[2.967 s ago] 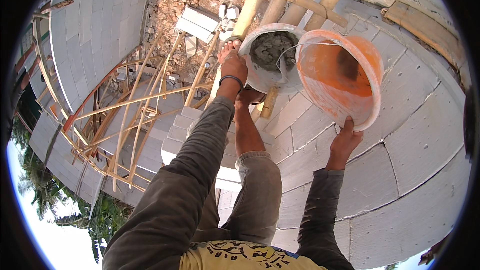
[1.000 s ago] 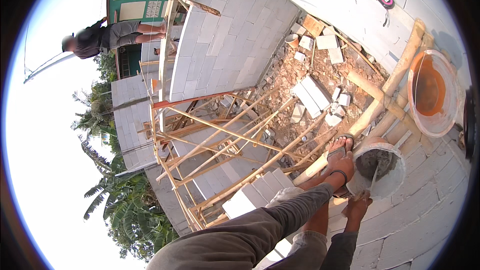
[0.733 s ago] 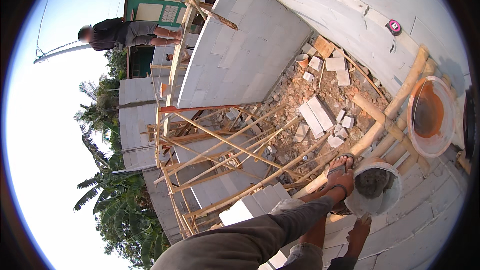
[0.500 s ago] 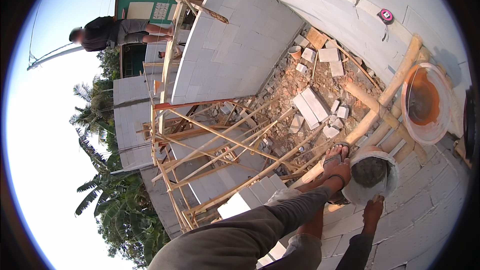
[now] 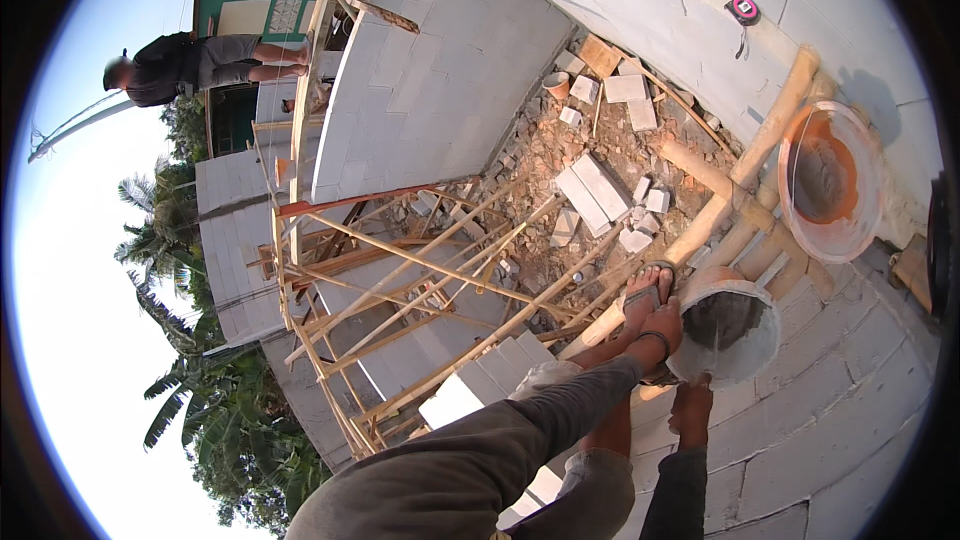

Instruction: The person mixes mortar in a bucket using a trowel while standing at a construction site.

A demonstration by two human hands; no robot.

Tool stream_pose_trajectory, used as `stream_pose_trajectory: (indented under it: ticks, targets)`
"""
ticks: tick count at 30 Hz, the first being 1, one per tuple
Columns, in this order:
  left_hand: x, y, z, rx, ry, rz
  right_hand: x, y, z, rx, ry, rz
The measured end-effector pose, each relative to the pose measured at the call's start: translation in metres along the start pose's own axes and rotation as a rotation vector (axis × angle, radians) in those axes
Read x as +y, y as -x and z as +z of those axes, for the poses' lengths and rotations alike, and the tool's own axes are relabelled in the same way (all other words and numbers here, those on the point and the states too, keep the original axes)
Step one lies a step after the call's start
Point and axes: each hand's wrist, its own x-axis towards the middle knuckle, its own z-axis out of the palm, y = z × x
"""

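Observation:
A whitish bucket (image 5: 757,355) with wet grey mortar (image 5: 722,324) inside is tipped with its mouth toward me, beside my sandalled foot (image 5: 645,290). My left hand (image 5: 660,332), with a dark band at the wrist, is closed on the bucket's rim. My right hand (image 5: 692,408) is closed at the near rim around a tool handle. The handle is mostly covered by the fingers; its thin, pale end, like a trowel's, reaches into the mortar.
Bamboo poles (image 5: 700,230) run beside the foot. A round orange-stained basin (image 5: 866,195) stands beyond the bucket. A pink tape measure (image 5: 742,9) lies on the block wall (image 5: 640,0). Rubble and blocks (image 5: 592,194) lie below. Another person (image 5: 190,65) stands far left.
My right hand has moved left along the bucket's near rim, and the tool has shifted left in the mortar. My left hand stays on the rim. The whole view has shifted slightly.

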Motion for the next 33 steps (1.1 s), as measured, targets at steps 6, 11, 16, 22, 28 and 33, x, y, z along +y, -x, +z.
stream_pose_trajectory:
  ticks: [6,11,16,22,28,33]
  targets:
    - [-0.006,-0.007,0.011,0.046,0.093,0.014,-0.007,0.032,-0.042,0.206,0.276,-0.29]
    - [-0.012,-0.008,0.023,0.026,0.182,-0.008,0.012,-0.019,-0.058,0.233,0.549,-0.253]
    - [-0.019,-0.006,0.034,0.129,0.232,0.061,0.007,-0.029,-0.052,-0.228,0.509,-0.543]
    - [0.028,-0.003,0.037,0.051,0.128,0.143,-0.021,-0.02,-0.081,-0.331,-0.713,0.341]
    - [-0.01,-0.011,0.039,0.127,-0.111,0.069,-0.006,-0.025,-0.057,-0.542,-1.036,0.348]
    - [-0.026,-0.033,0.059,0.394,-0.216,0.186,-0.002,-0.016,-0.061,-0.599,-1.267,0.366]
